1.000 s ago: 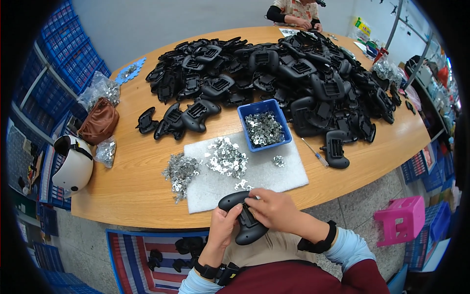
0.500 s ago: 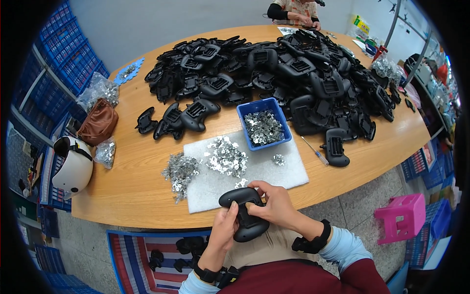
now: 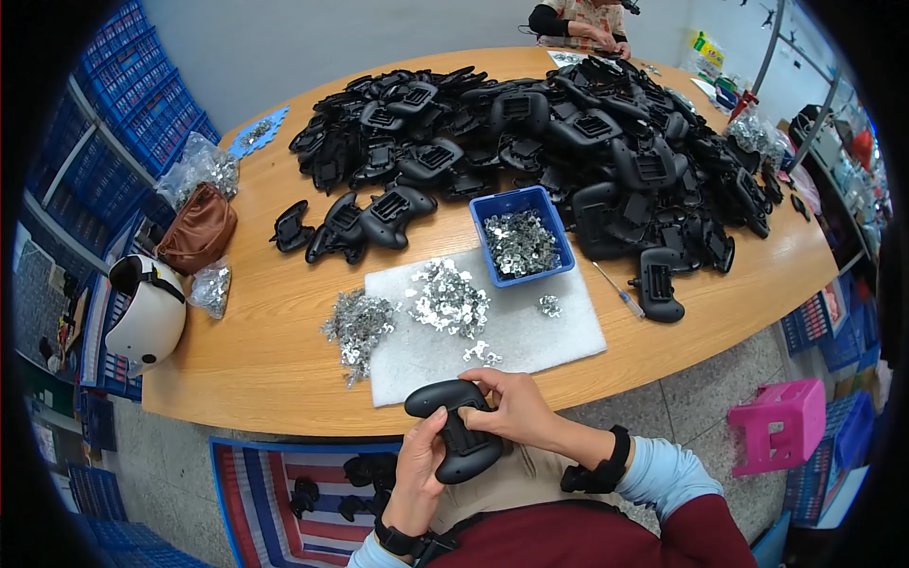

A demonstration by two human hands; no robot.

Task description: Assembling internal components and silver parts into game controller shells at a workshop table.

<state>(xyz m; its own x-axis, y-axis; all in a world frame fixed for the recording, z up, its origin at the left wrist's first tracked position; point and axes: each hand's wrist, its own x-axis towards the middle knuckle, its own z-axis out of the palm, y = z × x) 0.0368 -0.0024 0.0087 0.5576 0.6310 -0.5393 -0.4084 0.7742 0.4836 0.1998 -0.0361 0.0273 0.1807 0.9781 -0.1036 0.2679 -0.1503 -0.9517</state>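
Over my lap, just off the near table edge, I hold a black game controller shell (image 3: 466, 439) tilted between both hands. My left hand (image 3: 417, 473) grips its left side, thumb on the top face. My right hand (image 3: 521, 407) closes on its upper right, thumb pressing near the central recess and fingers curled over the far edge. Whether a small part sits under that thumb is hidden. Beyond lies a white foam pad (image 3: 559, 341) bearing a heap of small silvery metal clips (image 3: 450, 298), a few loose clips (image 3: 483, 353) and a blue bin (image 3: 535, 277) full of them.
A large pile of black controller shells (image 3: 530, 123) covers the far table. A screwdriver (image 3: 620, 292) lies right of the pad. At left are a white helmet (image 3: 147, 317) and brown bag (image 3: 199, 227). A pink stool (image 3: 781, 426) stands right; another person (image 3: 587, 28) works opposite.
Both hands and the controller shell have shifted slightly left and down in view. The surroundings have shifted a little to the right. The grip looks much the same.
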